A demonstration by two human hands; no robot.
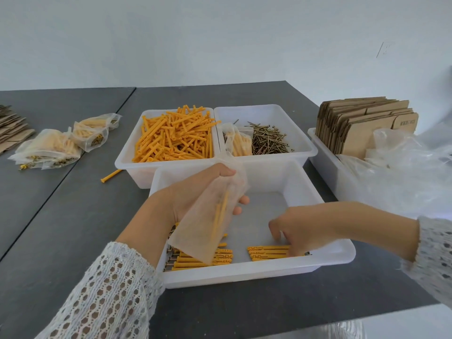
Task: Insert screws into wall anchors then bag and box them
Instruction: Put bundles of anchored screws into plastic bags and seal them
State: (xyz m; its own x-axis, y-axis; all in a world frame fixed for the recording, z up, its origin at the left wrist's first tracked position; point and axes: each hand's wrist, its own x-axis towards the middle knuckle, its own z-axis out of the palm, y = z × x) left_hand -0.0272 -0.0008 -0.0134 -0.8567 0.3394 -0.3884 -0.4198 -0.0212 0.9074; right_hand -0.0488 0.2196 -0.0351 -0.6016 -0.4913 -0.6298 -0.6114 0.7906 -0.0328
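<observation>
**Bagging: spill risk at the bag mouth**

The left hand (195, 189) is gripping a bag (208, 223) above the front tray (244, 272), a few anchors inside. The right hand (293, 233) is curling onto a small anchor group (266, 252) at the tray's near wall. A collapsing mouth or loose pinch is likely to scatter anchors; protruding screws may be snagging the film.

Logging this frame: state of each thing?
Left hand: holds bag.
Bag: held tilted over near tray, some anchors inside.
Right hand: on an anchor group in near tray.
Anchor bin: heaped.
Screw bin: partly filled.
Filled bags: on table.
Cartons: flat, stacked upright.
</observation>
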